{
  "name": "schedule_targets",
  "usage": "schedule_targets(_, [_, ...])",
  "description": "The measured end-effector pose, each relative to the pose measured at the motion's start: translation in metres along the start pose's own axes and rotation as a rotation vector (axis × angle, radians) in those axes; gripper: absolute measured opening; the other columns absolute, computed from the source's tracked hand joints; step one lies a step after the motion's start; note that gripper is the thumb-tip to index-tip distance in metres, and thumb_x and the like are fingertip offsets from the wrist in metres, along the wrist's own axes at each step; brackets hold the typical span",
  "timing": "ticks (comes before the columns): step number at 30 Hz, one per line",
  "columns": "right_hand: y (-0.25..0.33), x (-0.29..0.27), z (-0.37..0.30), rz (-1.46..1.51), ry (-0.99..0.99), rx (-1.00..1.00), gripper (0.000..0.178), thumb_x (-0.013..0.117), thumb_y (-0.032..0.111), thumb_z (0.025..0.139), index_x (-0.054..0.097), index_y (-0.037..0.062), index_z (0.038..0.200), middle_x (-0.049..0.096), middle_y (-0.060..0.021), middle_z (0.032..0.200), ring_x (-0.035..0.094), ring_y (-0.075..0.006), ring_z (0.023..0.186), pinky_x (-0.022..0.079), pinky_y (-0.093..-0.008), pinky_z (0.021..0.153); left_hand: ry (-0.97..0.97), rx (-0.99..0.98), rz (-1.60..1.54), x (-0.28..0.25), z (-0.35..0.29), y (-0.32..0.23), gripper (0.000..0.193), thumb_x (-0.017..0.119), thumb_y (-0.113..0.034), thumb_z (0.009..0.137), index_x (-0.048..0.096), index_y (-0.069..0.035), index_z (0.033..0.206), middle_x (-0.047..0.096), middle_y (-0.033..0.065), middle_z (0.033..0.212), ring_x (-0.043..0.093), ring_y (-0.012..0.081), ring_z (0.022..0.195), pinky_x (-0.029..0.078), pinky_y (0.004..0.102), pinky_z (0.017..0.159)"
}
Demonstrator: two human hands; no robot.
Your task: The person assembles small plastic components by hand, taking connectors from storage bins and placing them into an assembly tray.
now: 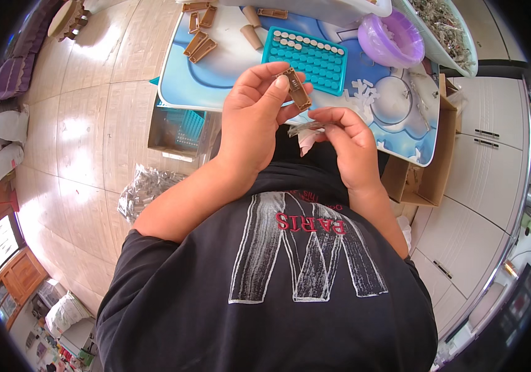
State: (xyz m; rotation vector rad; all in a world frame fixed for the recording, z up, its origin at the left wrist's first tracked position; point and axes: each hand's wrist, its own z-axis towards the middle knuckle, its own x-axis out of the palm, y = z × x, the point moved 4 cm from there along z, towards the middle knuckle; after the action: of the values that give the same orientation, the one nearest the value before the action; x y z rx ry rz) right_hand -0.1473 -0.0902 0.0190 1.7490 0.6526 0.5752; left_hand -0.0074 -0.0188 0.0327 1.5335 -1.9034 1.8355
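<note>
Between its thumb and fingers my left hand grips a brown plastic casing, an open, narrow shell with small parts inside, tilted over the table's near edge. Just below and to the right, my right hand pinches a few thin greyish strips. A pale pink scrap hangs beneath those fingers; whether they hold it is unclear. Behind the hands lies a teal tray with rows of round wells, some bearing white round pieces.
The blue-and-white table carries several brown casings, brown tapered pieces, white plastic bits and a purple basin. A bin of small metal parts stands far right. Cardboard boxes flank the table.
</note>
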Motion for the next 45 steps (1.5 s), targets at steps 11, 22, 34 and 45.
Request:
schedule_targets(11, [-0.001,0.008,-0.005,-0.003,0.302,-0.192,0.018,0.055,0.004,0.089,0.063,0.0004,0.104,0.054,-0.0086,0.113,0.057,-0.0135,0.095,0.047,-0.0253,0.080,-0.013,-0.030,-0.013,-0.004,0.000,0.002,0.020,0.048,-0.010,0.095,0.048,0.000,0.113,0.059,0.0154,0.107,0.061,0.0237,0.098,0.054,0.0351,0.082])
schedule_targets(22, [0.011,0.023,-0.014,-0.133,0.293,-0.086,0.021,0.072,0.004,0.076,0.066,-0.0003,0.095,0.052,-0.0097,0.113,0.059,-0.0136,0.086,0.049,-0.0261,0.073,-0.045,0.058,0.003,-0.004,-0.001,0.004,0.021,0.046,-0.011,0.096,0.047,-0.001,0.115,0.057,0.0165,0.111,0.059,0.0237,0.101,0.054,0.0380,0.086])
schedule_targets(34, [0.002,0.022,-0.016,0.010,0.234,0.067,0.030,0.063,0.004,0.085,0.061,0.0005,0.114,0.062,-0.0126,0.111,0.061,-0.0156,0.099,0.049,-0.0277,0.081,-0.062,0.081,-0.007,-0.002,-0.002,0.002,0.021,0.045,-0.009,0.096,0.046,0.000,0.115,0.056,0.0165,0.111,0.059,0.0235,0.101,0.053,0.0390,0.088])
schedule_targets(45, [0.027,0.017,-0.005,-0.479,-0.075,-0.355,0.047,0.079,0.012,0.069,0.048,0.0012,0.103,0.061,-0.0089,0.093,0.060,-0.0171,0.089,0.047,-0.0306,0.077,0.015,0.044,0.062,0.001,-0.006,0.005,0.022,0.048,-0.008,0.094,0.048,0.001,0.115,0.057,0.0161,0.112,0.060,0.0247,0.102,0.052,0.0377,0.088])
